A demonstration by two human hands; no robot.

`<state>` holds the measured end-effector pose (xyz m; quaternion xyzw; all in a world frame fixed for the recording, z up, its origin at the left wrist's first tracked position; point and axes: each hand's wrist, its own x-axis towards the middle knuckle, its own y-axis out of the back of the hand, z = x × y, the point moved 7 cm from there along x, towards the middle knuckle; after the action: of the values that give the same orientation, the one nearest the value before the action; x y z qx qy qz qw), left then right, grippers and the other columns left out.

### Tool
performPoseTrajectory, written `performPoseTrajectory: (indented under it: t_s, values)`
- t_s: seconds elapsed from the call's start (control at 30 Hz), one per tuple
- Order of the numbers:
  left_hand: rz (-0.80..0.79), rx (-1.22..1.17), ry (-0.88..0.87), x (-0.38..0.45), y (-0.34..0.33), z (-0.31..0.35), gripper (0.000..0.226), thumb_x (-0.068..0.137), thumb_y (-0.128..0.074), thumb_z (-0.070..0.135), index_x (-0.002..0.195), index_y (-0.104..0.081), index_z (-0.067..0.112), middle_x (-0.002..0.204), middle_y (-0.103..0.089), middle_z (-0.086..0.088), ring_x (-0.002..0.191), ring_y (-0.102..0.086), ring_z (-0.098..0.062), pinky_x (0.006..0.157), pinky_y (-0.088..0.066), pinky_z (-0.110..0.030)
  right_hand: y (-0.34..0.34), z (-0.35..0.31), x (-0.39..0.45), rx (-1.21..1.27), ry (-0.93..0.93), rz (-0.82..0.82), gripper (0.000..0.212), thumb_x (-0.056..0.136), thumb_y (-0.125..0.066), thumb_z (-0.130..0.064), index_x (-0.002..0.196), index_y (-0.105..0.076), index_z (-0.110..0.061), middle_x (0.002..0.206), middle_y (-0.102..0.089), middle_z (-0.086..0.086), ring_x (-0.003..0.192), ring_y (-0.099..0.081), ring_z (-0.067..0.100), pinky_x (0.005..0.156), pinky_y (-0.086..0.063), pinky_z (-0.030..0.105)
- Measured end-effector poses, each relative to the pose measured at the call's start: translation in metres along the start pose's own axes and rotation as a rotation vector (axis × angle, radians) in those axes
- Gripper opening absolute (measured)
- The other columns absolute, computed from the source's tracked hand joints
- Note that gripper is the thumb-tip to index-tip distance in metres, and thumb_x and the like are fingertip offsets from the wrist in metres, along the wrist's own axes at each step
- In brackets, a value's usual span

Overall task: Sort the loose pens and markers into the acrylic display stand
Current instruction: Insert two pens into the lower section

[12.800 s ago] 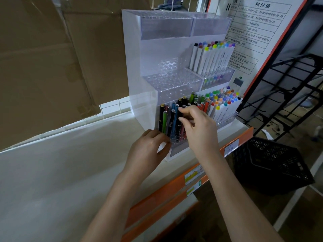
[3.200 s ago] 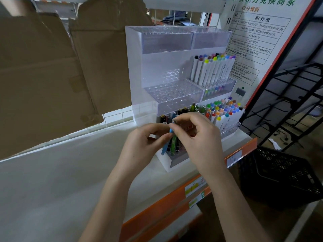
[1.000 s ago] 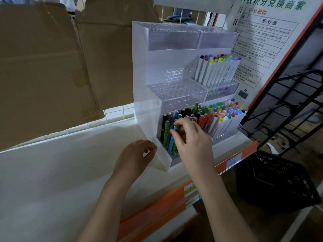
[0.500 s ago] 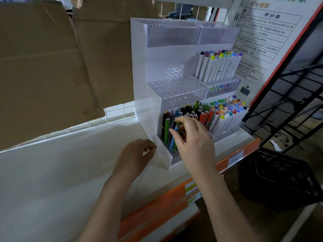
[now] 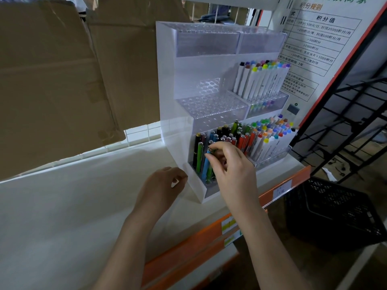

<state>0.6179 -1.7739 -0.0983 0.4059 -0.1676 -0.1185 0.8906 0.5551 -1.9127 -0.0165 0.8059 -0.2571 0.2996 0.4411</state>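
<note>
The right hand [image 5: 232, 172] pinches the top of a green pen [image 5: 210, 171] standing in the acrylic stand [image 5: 167, 84]'s lowest tier. Just left, the left hand [image 5: 161, 189] rests loosely curled, holding nothing, on the surface [image 5: 62, 206].

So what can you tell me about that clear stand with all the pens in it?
The stand looks like clear and frosted acrylic, upright on a white shelf, with three stepped tiers of hole racks. The top tier and the middle left rack are empty. White markers fill the middle right, pens and more markers the bottom. The right hand pinches a pen there; the left hand is by its left wall.
</note>
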Motion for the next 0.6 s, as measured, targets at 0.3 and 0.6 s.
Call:
performPoseTrajectory:
  t_s: [0.3, 0.6]
  values:
    - [0.007, -0.007, 0.015, -0.0005, 0.0017, 0.0002, 0.014, 0.089, -0.056, 0.024, 0.095, -0.069, 0.025, 0.092, -0.065, 0.007, 0.082, -0.059, -0.01, 0.078, -0.049, -0.029, -0.0033, -0.0017, 0.0063, -0.033, 0.013, 0.0, 0.019, 0.075, -0.075, -0.008, 0.091, -0.066, -0.003, 0.08, -0.068, 0.005, 0.067, -0.052, 0.001, 0.058, -0.045, 0.009]
    - [0.012, -0.016, 0.004, -0.0001, 0.0008, -0.0009, 0.013, 0.089, -0.058, 0.024, 0.093, -0.07, 0.026, 0.088, -0.064, 0.008, 0.079, -0.058, -0.008, 0.076, -0.049, -0.028, -0.0085, -0.0047, 0.0028, -0.093, 0.054, -0.011, 0.029, 0.073, -0.078, -0.006, 0.098, -0.065, -0.004, 0.08, -0.066, 0.005, 0.068, -0.063, 0.015, 0.06, -0.051, 0.019]
